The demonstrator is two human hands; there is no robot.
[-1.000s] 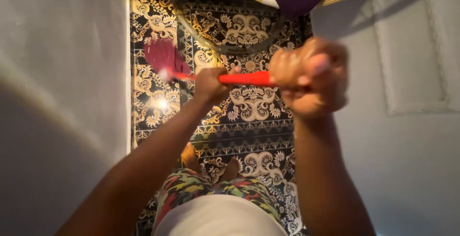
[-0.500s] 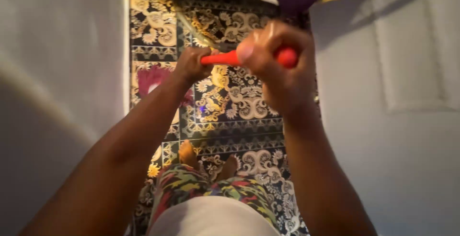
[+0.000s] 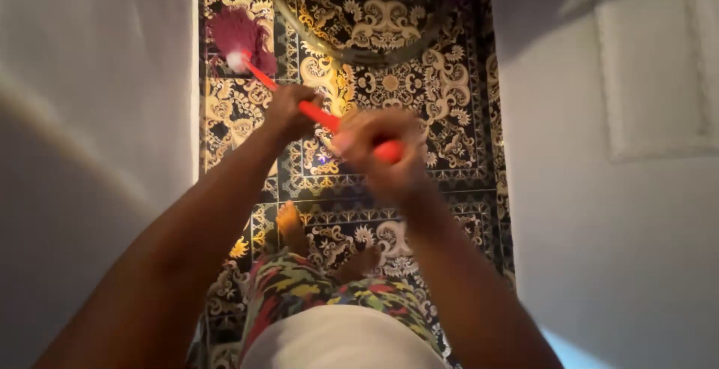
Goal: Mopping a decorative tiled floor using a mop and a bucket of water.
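Nearest to us, our bare feet (image 3: 290, 225) stand on the patterned black-and-gold tiled floor (image 3: 419, 92), between the pale wall (image 3: 90, 114) on the left and another pale wall (image 3: 614, 227) on the right; above them our right hand (image 3: 382, 152) is wrapped tight around the near end of the red mop handle (image 3: 318, 114); our left hand (image 3: 288, 111) is curled round it further along; half a second ago the mop head lay close by the left wall at mid-floor, and now the dark red mop head (image 3: 236, 36) sits at the far left corner of the floor, so we judge a forward stroke is under way; beyond it a large round basin rim (image 3: 352, 56) curves across the far edge and limits the reach; the side walls hem in the narrow strip.
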